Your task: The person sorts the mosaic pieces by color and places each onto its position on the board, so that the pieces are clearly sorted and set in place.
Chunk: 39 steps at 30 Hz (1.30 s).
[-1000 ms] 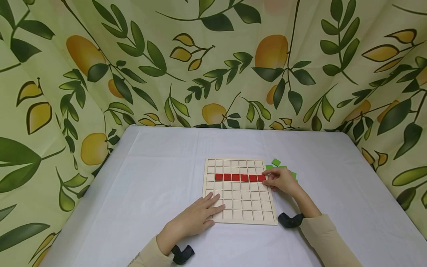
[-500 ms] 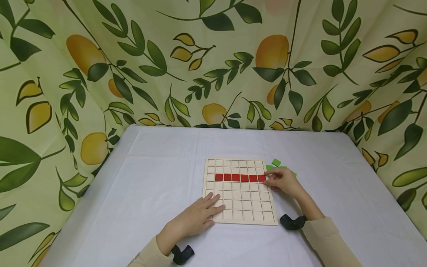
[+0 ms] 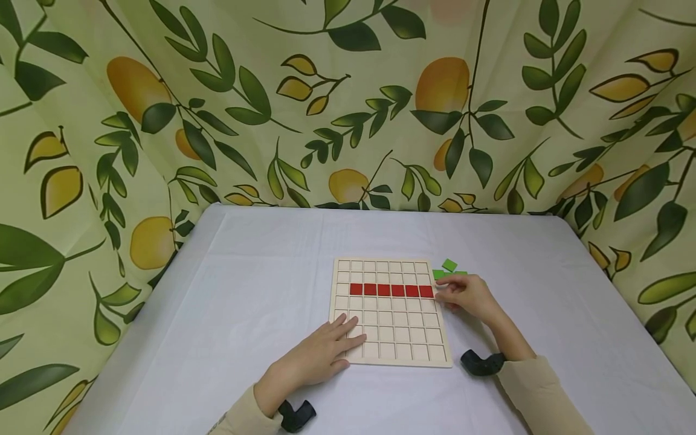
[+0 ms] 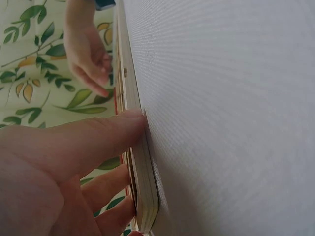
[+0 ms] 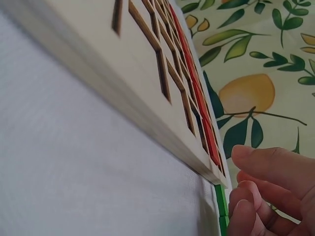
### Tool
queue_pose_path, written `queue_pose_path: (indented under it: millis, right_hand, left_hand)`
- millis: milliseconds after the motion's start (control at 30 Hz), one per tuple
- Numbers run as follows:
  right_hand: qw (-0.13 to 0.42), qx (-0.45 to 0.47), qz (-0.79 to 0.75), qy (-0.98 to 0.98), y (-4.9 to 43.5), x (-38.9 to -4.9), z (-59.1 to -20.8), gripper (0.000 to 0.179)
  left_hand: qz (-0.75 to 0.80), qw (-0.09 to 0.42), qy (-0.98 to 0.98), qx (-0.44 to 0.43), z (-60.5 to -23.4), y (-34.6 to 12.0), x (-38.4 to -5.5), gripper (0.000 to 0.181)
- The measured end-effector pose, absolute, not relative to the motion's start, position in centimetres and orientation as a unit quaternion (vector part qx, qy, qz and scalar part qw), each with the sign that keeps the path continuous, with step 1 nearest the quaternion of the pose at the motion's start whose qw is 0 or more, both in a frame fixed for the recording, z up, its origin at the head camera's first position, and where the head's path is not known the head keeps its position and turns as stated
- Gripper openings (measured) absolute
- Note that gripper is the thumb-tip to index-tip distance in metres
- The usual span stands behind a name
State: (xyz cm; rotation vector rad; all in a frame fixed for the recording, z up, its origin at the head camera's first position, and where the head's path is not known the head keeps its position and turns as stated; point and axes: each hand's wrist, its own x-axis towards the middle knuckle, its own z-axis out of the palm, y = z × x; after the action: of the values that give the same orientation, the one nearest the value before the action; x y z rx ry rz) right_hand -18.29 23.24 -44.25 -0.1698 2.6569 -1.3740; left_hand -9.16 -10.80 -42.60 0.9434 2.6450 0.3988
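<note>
A square wooden grid board (image 3: 393,333) lies flat on the table, with several red square tiles (image 3: 383,290) filling most of one row through to its right end. My left hand (image 3: 318,350) rests on the board's near left corner, fingers spread; its thumb (image 4: 98,140) touches the board's side edge in the left wrist view. Just off the board's right edge hovers my right hand (image 3: 470,297), thumb and index finger apart. No tile shows between them, and in the right wrist view the other fingers (image 5: 251,201) are loosely bent.
Several green square tiles (image 3: 449,266) lie beside the board's far right edge, partly hidden behind the right hand. A white cloth covers the table (image 3: 261,260). A leaf-and-fruit patterned curtain (image 3: 375,109) surrounds its back and sides. Black wrist devices (image 3: 482,362) sit on both arms.
My right hand has drawn back slightly to the right, leaving the last red tile in the row uncovered. The left hand and the board have stayed in place.
</note>
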Motion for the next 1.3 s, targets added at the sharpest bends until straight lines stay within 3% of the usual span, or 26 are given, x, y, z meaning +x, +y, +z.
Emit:
queue_pose_path:
  millis: [1300]
  right_hand:
    - [0.075,-0.002,-0.433,0.898,26.9,-16.6,-43.6,0.04]
  left_hand:
    - [0.139,0.147,0.92,0.335,-42.5,-10.8,-9.1,0.05]
